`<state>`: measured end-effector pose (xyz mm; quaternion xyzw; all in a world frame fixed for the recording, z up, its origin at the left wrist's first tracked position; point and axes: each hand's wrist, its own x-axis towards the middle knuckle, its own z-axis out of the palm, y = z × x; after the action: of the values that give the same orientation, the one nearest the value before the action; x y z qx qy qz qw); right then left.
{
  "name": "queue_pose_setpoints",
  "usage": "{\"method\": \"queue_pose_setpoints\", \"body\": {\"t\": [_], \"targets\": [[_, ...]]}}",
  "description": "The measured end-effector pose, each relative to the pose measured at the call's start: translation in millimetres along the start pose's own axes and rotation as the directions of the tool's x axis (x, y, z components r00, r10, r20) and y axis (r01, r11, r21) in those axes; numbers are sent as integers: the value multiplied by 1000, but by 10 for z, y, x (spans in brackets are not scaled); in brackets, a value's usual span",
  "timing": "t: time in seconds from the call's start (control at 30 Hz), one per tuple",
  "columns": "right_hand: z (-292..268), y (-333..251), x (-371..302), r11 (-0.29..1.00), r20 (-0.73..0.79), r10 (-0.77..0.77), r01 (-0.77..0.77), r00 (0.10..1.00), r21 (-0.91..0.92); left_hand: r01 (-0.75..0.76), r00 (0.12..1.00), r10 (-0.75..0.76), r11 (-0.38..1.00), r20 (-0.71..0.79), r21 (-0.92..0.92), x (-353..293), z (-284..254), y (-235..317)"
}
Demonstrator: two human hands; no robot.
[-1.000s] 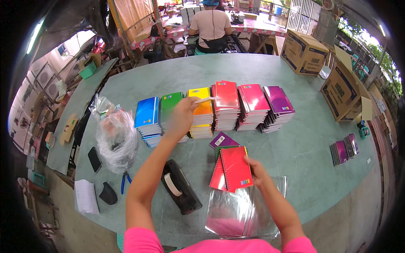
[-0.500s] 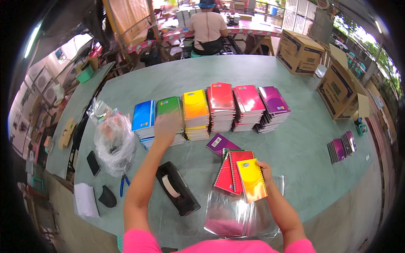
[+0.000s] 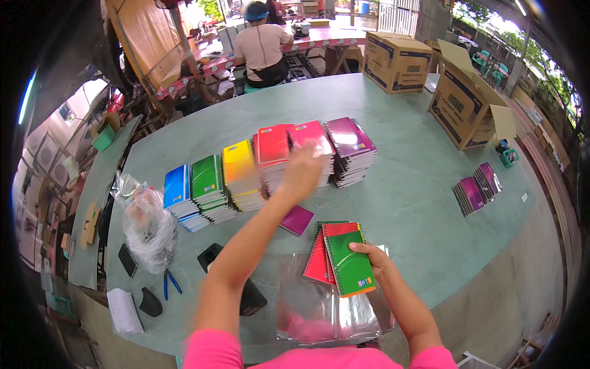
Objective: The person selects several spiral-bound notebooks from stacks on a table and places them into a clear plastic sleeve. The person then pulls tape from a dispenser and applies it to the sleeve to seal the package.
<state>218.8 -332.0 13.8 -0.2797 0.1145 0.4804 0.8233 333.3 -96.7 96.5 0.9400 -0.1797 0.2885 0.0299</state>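
Observation:
A row of spiral notebook stacks crosses the table: blue (image 3: pixel 177 184), green (image 3: pixel 207 176), yellow (image 3: pixel 238 158), red (image 3: pixel 271 144), pink (image 3: pixel 307 131) and purple (image 3: pixel 350 136). My left hand (image 3: pixel 303 172) reaches over the pink stack, its fingers blurred at the top cover. Close to me, my right hand (image 3: pixel 373 257) is closed on a fanned bunch of notebooks, thumb over a green notebook (image 3: pixel 348 264) on top. Red notebooks (image 3: pixel 316 263) show beneath it. Under the bunch lies a clear plastic bag (image 3: pixel 335 320). A loose purple notebook (image 3: pixel 297 221) lies beyond, partly behind my left arm.
A black tape dispenser (image 3: pixel 253 299) is half hidden by my left forearm. Leftward lie crumpled plastic (image 3: pixel 147 224), a phone (image 3: pixel 127 261) and blue-handled pliers (image 3: pixel 171 284). Purple notebooks (image 3: pixel 470 195) and cardboard boxes (image 3: pixel 470 101) stand at right. Another person (image 3: pixel 261 49) sits beyond the table.
My left hand has moved right from the green stack to the pink one. A green notebook now covers the yellow one in my right hand. The view has turned rightward.

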Motion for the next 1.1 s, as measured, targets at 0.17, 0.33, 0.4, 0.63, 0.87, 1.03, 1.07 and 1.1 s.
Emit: {"method": "queue_pose_setpoints", "body": {"t": [0.17,0.33,0.4,0.63,0.87,1.03,1.07,1.1], "targets": [[-131,-154,-248,986,-80,-166,164,983,-35,124,992,-124,985,12,-121,76,142,-242],[-174,-411,-394,958,-13,-162,161,987,238,-49,998,37,976,-60,-214,-422,-414,798],[-227,-425,-394,975,-19,-134,135,991,174,-309,903,402,853,153,-421,-803,-390,1280],[-620,-406,-334,992,-60,-106,110,993,60,-137,930,92,985,356,104,-1402,290,-28],[-654,-472,-258,996,-145,-83,79,986,-31,-142,831,127,990,542,-15,-1411,641,-176],[-584,-359,-187,997,-100,-76,76,992,-11,-67,889,10,992,457,108,-1354,694,-61],[-562,-342,-180,997,-97,-77,75,992,-20,61,934,-83,996,348,72,-1309,628,-87],[-576,-308,-169,996,-95,-79,75,992,-40,187,951,-185,982,247,15,-1273,537,-58]]}}
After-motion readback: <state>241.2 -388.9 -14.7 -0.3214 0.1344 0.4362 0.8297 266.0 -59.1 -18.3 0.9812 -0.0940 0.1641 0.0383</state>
